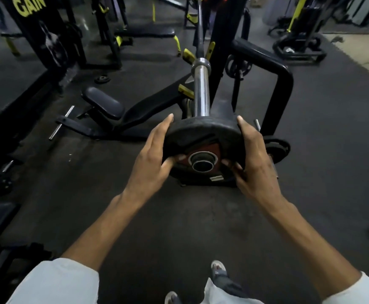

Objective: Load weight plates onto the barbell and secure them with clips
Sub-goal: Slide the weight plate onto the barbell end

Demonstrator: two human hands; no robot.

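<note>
A black weight plate [203, 132] with a red centre ring sits on the near end of the barbell's steel sleeve [200, 91]; the sleeve's open tip pokes through the plate's hole. My left hand [152, 159] grips the plate's left rim, thumb on the face. My right hand [252, 156] grips the right rim the same way. The bar runs away from me up to the rack. No clip is in view.
A black bench press rack [273, 73] stands right of the bar, with a small plate [238, 66] on its peg and another plate [276, 150] low by my right hand. A padded bench [104, 102] lies left. Another small plate [101, 79] lies on the floor.
</note>
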